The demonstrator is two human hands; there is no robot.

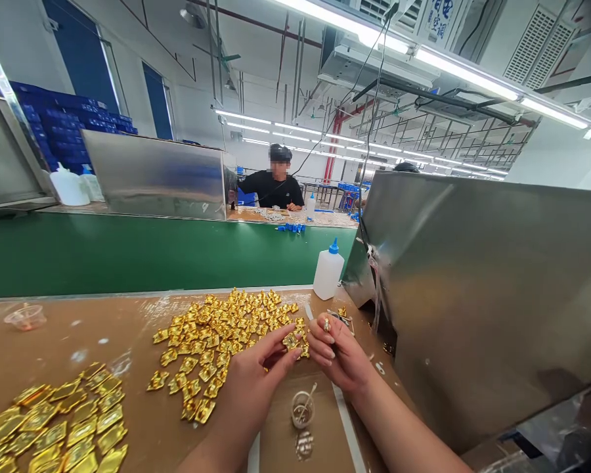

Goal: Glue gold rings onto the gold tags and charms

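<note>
While the left hand (256, 368) pinched one gold piece (290, 340) between thumb and fingers, centre of frame, before the heap's right end (295, 309), the right hand (345, 360) pinched a small shiny bit (326, 324) near it; good handling seemingly called for a steady piece, its face left uncovered.

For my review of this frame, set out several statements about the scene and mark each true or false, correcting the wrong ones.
1. The left hand holds a gold piece. True.
2. The bottle near the hands has a red cap. False: the bottle has a blue cap.
3. A stick leans in a small cup. True.
4. The right hand lies flat on the table. False: the right hand is raised, pinching a small piece.
</note>
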